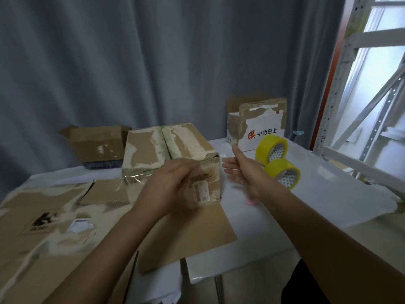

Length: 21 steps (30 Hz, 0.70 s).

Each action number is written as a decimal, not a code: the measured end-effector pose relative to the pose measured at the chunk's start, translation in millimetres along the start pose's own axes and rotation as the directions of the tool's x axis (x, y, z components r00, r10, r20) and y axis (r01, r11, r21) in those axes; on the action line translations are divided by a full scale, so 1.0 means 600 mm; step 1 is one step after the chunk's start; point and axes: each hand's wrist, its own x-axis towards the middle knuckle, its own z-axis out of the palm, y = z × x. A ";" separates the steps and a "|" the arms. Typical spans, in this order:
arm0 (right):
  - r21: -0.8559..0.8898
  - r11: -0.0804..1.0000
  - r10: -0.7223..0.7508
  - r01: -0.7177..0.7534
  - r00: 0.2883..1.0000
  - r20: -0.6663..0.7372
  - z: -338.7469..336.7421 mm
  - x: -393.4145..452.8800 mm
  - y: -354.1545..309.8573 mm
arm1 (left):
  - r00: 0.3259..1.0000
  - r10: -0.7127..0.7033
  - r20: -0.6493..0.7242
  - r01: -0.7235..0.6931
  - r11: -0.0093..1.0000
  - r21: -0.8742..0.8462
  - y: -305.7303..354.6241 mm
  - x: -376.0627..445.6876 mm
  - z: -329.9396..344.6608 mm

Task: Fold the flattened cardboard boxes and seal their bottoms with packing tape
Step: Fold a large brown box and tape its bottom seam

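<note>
Cardboard box: a worn brown cardboard box (173,159), folded up with its patchy seamed face upward, stands on the table (324,183) just ahead of both hands.
Left fingers: the left hand (173,187) is raised in front of the box's near right corner, fingers (190,166) bent at its top edge; motion blur hides whether they grip it or only steady it.
Right fingers: the right hand (243,170) floats just right of the box, thumb up, fingers (229,171) straight and spread, holding nothing; probably ready to smooth or reach for tape.
Tape: two yellow rolls of packing tape (277,160) stand on edge just beyond the right hand, handy for sealing.
Flat stock: flattened brown cardboard sheets (50,218) lie at left, likely awaiting folding.
Behind: an open brown box (96,143) and a white printed box (256,130) sit well back, probably set aside.
</note>
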 end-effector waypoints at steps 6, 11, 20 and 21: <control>0.004 0.966 -0.255 0.259 0.953 -0.163 0.019 0.016 0.012 | 0.999 0.004 0.039 -0.012 0.981 0.195 -0.035 0.010 0.029; -0.236 0.838 -0.537 0.492 0.818 -0.206 0.018 0.021 0.023 | 1.000 -0.012 -0.023 0.016 0.987 0.158 -0.037 -0.002 0.040; -0.205 0.838 -0.540 0.505 0.819 -0.194 0.032 0.047 0.053 | 0.998 -0.045 -0.034 0.050 0.987 0.154 -0.034 0.003 0.040; -0.187 0.846 -0.530 0.499 0.825 -0.195 0.034 0.050 0.056 | 0.998 -0.051 -0.035 0.055 0.987 0.154 -0.033 0.004 0.040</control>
